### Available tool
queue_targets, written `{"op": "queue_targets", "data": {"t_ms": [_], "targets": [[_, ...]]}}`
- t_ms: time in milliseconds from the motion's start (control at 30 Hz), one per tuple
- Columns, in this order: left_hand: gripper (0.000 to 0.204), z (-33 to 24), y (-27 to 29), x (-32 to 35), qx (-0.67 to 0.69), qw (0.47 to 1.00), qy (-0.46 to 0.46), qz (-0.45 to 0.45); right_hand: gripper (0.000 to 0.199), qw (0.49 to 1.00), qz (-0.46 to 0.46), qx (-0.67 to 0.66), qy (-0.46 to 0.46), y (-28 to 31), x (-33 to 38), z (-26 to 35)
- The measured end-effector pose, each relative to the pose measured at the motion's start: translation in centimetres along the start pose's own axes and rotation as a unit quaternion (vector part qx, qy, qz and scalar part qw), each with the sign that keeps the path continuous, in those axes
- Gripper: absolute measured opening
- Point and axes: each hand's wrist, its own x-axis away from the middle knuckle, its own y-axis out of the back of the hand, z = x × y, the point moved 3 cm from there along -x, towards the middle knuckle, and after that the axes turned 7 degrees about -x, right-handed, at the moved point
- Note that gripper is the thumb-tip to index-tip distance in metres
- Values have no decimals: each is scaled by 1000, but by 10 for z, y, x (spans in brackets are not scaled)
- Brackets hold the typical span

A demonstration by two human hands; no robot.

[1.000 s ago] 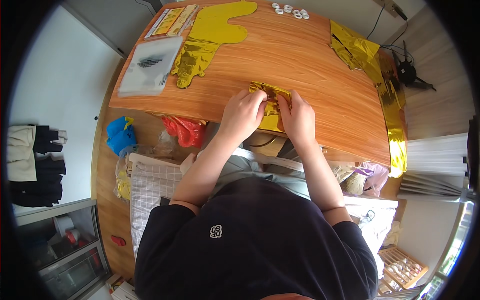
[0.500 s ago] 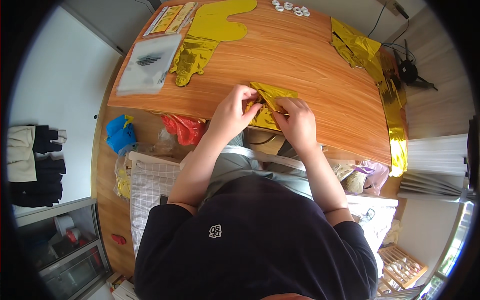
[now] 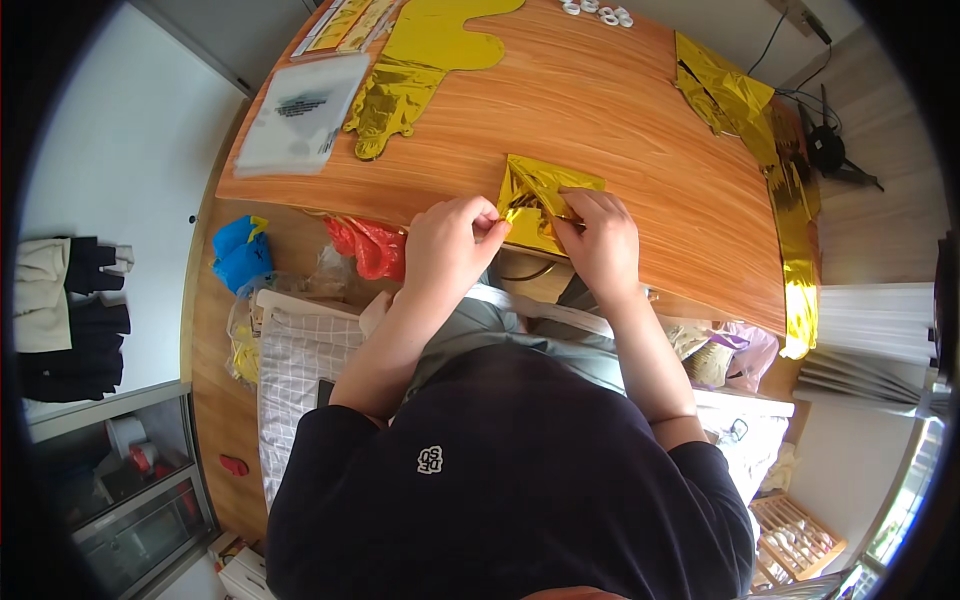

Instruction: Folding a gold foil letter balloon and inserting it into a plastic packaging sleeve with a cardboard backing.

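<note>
A folded piece of shiny gold foil (image 3: 532, 185) lies at the near edge of the wooden table, creased, with one flap raised. At its left corner, the thumb and fingers of my left hand (image 3: 450, 245) are pinched together on the foil. My right hand (image 3: 606, 240) grips its right side, thumb below and fingers curled over the top. Farther left on the table lies a flat gold foil balloon (image 3: 425, 50) with a rounded outline and a crinkled lower end.
The wooden table (image 3: 600, 110) also bears a clear plastic packet (image 3: 300, 115), printed flat packages (image 3: 345, 25), several small white rolls (image 3: 605, 14) and a long gold foil strip (image 3: 795, 230) draped over its right edge. Below the left edge are a red plastic bag (image 3: 368, 247) and a blue bag (image 3: 240, 252).
My left hand has moved left and nearer to me, away from the foil's middle to its left corner. More of the creased foil now shows between my hands. The view has shifted slightly.
</note>
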Motion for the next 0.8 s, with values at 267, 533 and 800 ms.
{"op": "queue_targets", "data": {"t_ms": [267, 533, 800], "targets": [[13, -3, -1, 1, -24, 998, -48, -31, 26, 1000, 3, 3, -7, 1, -1, 0], [17, -8, -4, 9, -86, 985, -143, -44, 32, 1000, 18, 21, 11, 1, -2, 3], [18, -7, -3, 3, -99, 961, -259, 5, 63, 982, 73, 164, 61, -10, -2, 14]]}}
